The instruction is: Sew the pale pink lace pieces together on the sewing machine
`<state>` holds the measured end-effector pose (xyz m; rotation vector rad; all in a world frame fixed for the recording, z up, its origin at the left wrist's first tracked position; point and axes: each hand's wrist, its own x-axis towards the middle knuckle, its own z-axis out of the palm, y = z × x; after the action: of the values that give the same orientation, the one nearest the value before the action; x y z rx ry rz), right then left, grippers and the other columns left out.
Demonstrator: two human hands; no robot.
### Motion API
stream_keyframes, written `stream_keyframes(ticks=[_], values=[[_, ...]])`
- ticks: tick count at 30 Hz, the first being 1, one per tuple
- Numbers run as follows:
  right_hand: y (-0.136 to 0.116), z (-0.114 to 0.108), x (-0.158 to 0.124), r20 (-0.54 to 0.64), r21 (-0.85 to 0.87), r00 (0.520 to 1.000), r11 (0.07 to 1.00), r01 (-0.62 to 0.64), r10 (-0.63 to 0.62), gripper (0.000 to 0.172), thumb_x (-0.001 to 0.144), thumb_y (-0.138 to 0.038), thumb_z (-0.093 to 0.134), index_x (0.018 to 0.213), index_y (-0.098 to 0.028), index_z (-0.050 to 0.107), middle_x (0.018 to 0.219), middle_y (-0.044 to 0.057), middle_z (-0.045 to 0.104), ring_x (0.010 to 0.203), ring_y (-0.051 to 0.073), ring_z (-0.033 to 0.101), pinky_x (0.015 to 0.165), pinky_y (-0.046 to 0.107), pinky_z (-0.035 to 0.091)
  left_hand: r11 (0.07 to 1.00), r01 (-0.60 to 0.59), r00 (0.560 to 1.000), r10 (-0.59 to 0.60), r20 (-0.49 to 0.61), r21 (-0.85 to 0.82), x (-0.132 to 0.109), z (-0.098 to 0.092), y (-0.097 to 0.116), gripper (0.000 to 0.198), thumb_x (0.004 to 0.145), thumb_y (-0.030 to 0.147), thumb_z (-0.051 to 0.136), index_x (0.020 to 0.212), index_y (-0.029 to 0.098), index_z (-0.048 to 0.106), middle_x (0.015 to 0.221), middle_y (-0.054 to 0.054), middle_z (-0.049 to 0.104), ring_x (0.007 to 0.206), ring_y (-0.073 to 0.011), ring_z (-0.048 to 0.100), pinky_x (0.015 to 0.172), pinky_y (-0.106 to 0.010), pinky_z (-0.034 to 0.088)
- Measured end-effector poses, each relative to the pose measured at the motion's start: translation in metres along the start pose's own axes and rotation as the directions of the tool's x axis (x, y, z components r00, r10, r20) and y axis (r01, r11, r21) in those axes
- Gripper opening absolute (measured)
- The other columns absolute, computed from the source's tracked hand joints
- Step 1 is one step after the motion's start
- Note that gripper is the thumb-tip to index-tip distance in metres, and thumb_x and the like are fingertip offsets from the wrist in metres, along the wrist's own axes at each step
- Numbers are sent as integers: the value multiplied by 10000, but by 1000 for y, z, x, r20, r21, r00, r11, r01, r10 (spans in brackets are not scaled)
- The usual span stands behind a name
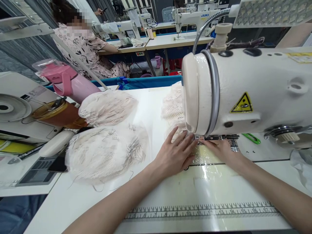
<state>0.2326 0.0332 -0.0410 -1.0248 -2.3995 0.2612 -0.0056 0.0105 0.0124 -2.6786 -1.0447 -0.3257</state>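
My left hand (175, 153) lies with its fingers spread on the near edge of a pale lace piece (173, 105), just left of the sewing machine head (201, 94). Under the machine head, my right hand (220, 149) reaches in from the right, its fingertips at the needle area beside the lace. Those fingertips are partly hidden by the machine, so whether they pinch the fabric does not show. Two piles of pale lace pieces, a far one (107, 107) and a nearer one (104, 154), lie to the left on the white table (80, 201).
A printed ruler (202, 213) runs along the front edge. Green thread snips (251, 138) lie right of the needle area. At the left are a pink bottle (73, 83), an amber container (55, 112) and a dark phone (58, 164). Beyond, a person (80, 48) sits by another machine.
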Motion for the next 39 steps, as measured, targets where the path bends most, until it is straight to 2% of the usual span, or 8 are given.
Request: stream_keyframes(ticks=[5,8,11,14,18,25,34,39], values=[[-19,-14,10,-75,-31,989,991,-129,127,346,939,-207,406,1092,-375,667,992,-22,720,920,207,680,772,388,557,993,-107,988,111,-106,48,0,1,1,299,983,291,428,1142,118,614,1228,-82,627,1079,-192,577,965,-334,414],[-31,-21,13,-52,-158,995,983,-95,88,281,942,-287,433,1054,-346,685,951,-5,722,832,207,674,815,433,524,997,-65,991,68,-112,30,0,2,0,309,971,301,442,1114,94,622,1199,-108,638,1053,-206,591,960,-348,426],[-35,-21,10,-27,-238,995,967,-95,91,285,939,-361,456,1142,-321,652,928,14,721,805,220,669,792,445,528,1000,15,996,-15,-93,-1,1,2,-1,338,953,335,449,1145,106,607,1217,-106,628,1107,-247,568,1002,-406,403],[-36,-19,7,-28,-259,992,957,-128,125,317,923,-403,486,1208,-353,614,959,20,716,867,238,668,770,434,545,999,36,997,-37,-61,-14,1,3,-2,356,955,358,437,1198,145,587,1234,-76,622,1129,-259,554,1021,-432,384],[-39,-21,10,-9,-179,986,970,-165,166,305,932,-401,467,1182,-358,635,918,12,727,862,215,674,782,406,556,999,44,998,-44,-34,-11,0,3,-1,371,959,380,430,1216,167,592,1230,-58,630,1143,-274,545,1043,-465,356],[-40,-23,13,34,-23,983,984,-177,178,314,935,-371,472,1211,-327,615,1038,4,717,986,205,654,867,408,539,998,56,998,-56,-34,-11,0,1,-1,384,957,391,436,1225,169,596,1247,-50,625,1158,-276,543,1074,-491,320],[-44,-25,15,37,-133,983,976,-173,180,346,954,-394,410,1216,-304,617,900,41,726,898,223,659,822,426,523,996,88,996,-88,10,-17,2,0,0,421,965,416,382,1212,147,592,1245,-74,620,1183,-284,528,1104,-519,262],[-45,-25,17,32,-212,984,964,-163,174,366,947,-412,403,1259,-333,578,928,37,719,928,237,645,844,452,507,994,103,994,-102,32,-48,2,0,0,441,961,426,372,1220,141,586,1253,-97,610,1207,-293,510,1112,-537,251]])
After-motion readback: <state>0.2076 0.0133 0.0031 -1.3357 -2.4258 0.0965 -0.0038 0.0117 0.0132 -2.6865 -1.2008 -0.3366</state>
